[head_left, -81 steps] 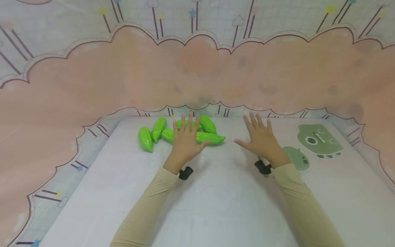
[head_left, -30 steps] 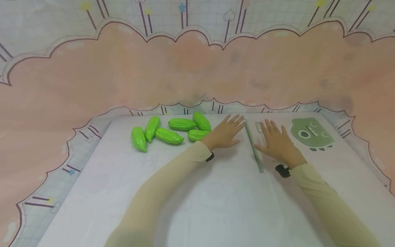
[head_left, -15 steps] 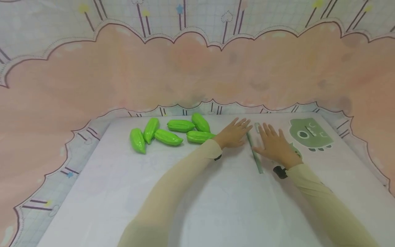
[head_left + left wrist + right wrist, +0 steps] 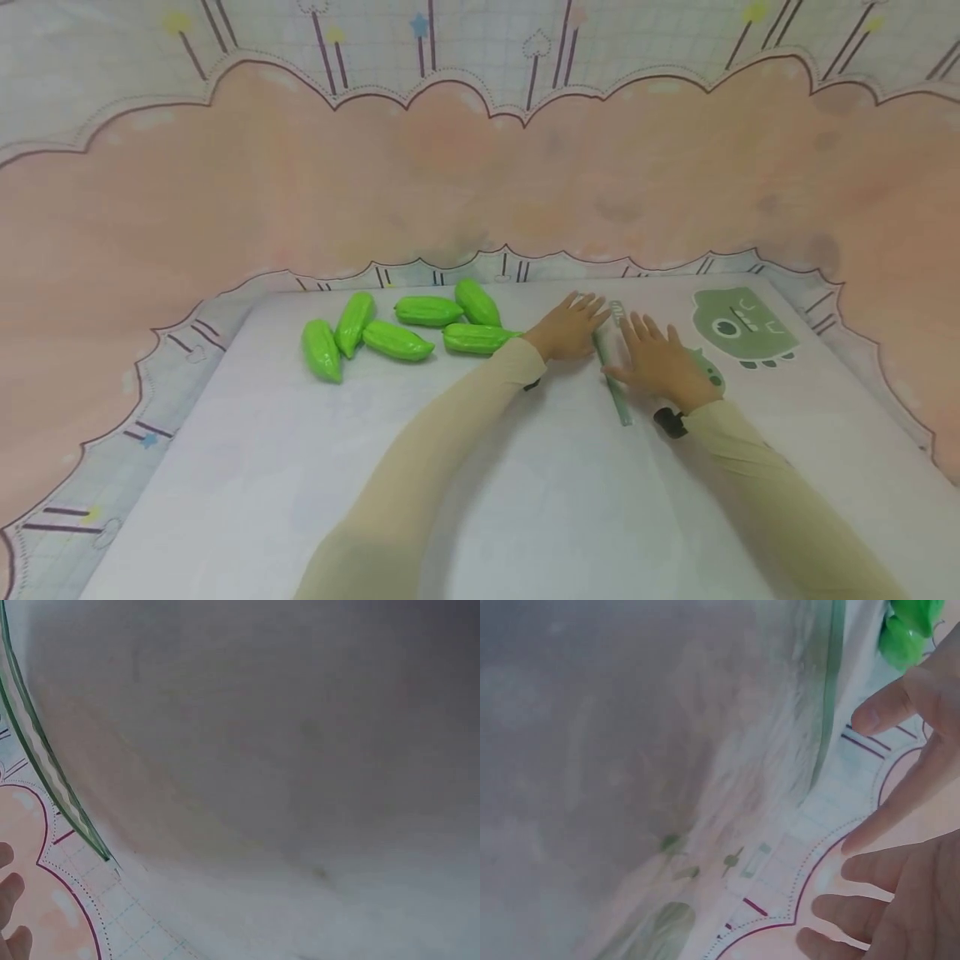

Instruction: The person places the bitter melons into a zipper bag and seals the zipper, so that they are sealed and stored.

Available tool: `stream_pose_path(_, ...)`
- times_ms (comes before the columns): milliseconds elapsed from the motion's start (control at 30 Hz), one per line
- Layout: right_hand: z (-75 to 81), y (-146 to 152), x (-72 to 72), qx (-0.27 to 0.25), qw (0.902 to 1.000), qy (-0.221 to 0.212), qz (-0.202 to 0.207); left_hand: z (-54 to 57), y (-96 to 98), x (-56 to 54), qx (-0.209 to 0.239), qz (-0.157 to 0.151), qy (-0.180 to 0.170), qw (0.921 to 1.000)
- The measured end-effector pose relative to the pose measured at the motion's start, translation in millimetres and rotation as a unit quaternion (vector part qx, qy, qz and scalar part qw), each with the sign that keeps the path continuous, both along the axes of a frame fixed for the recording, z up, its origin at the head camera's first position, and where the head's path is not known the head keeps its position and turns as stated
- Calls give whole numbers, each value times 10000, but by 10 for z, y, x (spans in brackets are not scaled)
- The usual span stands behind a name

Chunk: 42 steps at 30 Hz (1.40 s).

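A clear plastic bag with a green zip strip [image 4: 619,400] and printed green monster faces [image 4: 742,325] lies flat at the right of the white table. My left hand [image 4: 570,329] is spread over the upper end of the strip, its fingers straight. Facing it across the strip, my right hand [image 4: 663,362] reaches over the bag, fingers extended and thumb out toward the strip. Neither hand grips anything. Several glossy green ridged pod-shaped pieces [image 4: 397,342] lie left of my left hand; the sleeve edge overlaps the tip of the nearest one [image 4: 476,337].
The white table [image 4: 300,483] stretches toward me. Behind it rises a cloth backdrop [image 4: 450,183] with a peach cloud print. Black wrist cameras show under the cuffs, the right one [image 4: 670,422] more plainly.
My left hand has moved right, off the green pods and over to the zip strip. My right hand has also shifted a little right. The head view has turned slightly; the pods look unmoved.
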State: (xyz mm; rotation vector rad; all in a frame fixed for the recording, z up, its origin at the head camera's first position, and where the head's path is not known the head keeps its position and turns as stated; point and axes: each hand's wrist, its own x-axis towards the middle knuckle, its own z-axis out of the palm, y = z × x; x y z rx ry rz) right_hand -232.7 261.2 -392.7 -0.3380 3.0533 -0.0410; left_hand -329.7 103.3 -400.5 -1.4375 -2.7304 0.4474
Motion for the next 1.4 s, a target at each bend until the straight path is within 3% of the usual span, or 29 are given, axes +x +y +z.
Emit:
stream_pose_path(200, -48, 19, -16, 13, 10000, -57, -55, -32, 64, -41, 63, -23, -104, 9999)
stream_pose_path(567, -91, 40, -34, 8, 9997, -238, -77, -75, 159, -77, -49, 201, -436, 9988)
stream_pose_path(900, -100, 39, -28, 82, 9981, -607, -80, -99, 176, -72, -268, -121, -495, 9983)
stream_pose_path(1033, -101, 34, -18, 92, 9977, -668, -25, -107, 187, -61, -292, -404, -394, 9980)
stream_pose_path(1167, -95, 34, -7, 59, 9982, -594, 70, -102, 222, -46, -465, -702, -72, 9964)
stream_pose_path(1400, -69, 27, 2, -87, 9987, -511, -26, -58, 255, -42, -728, -928, 336, 9924)
